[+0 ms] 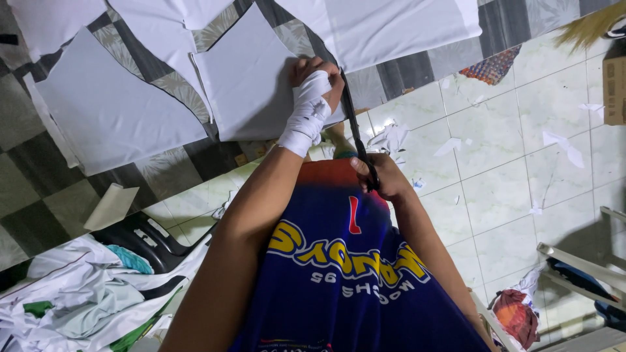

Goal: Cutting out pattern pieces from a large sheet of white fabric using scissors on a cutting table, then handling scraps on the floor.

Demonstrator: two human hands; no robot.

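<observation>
While the left hand (312, 98), wrapped in white cloth, presses down with curled fingers on a white fabric panel (251, 81) at the table edge, the right hand (385, 177) is closed around the handles of black scissors (357, 133). The blades point away from the person and run along the panel's right edge, just beside the left knuckles. More white panels (107, 107) lie on the checked table (39, 189); scraps (561, 145) litter the tiled floor. With the blades this close to the holding hand, a slip could nick the fingers, and the fabric could shift under light pressure, pulling the cut off its line.
</observation>
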